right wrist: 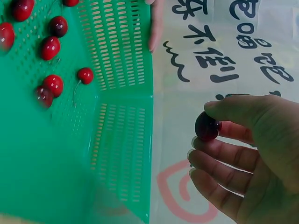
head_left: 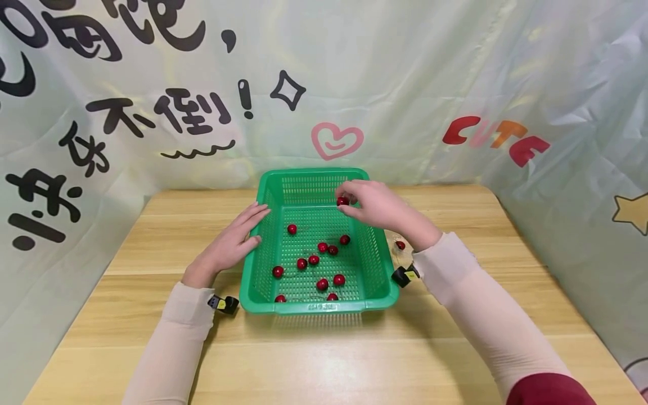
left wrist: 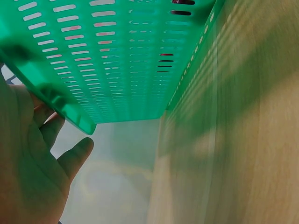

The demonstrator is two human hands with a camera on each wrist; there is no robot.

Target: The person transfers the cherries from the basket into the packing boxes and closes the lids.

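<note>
A green plastic basket [head_left: 324, 307] with slotted walls holds several dark red cherries [head_left: 314, 260], some with thin stems, scattered over its floor. My right hand [head_left: 374, 205] pinches one cherry [right wrist: 206, 128] between thumb and fingers, above the basket's far right part. In the right wrist view its other fingers spread below that cherry. My left hand [head_left: 230, 242] rests at the basket's left rim with fairly straight fingers reaching over the edge. Seen from the left wrist, the thumb stands apart from the fingers, beside the green wall [left wrist: 107, 60].
Right of the basket, partly behind my right wrist, another cherry [head_left: 400, 245] lies on or in something clear [head_left: 403, 257]. The wooden table [head_left: 324, 360] meets a pale printed cloth [head_left: 405, 67] at its back and sides. Each wrist carries a small black camera [head_left: 228, 304].
</note>
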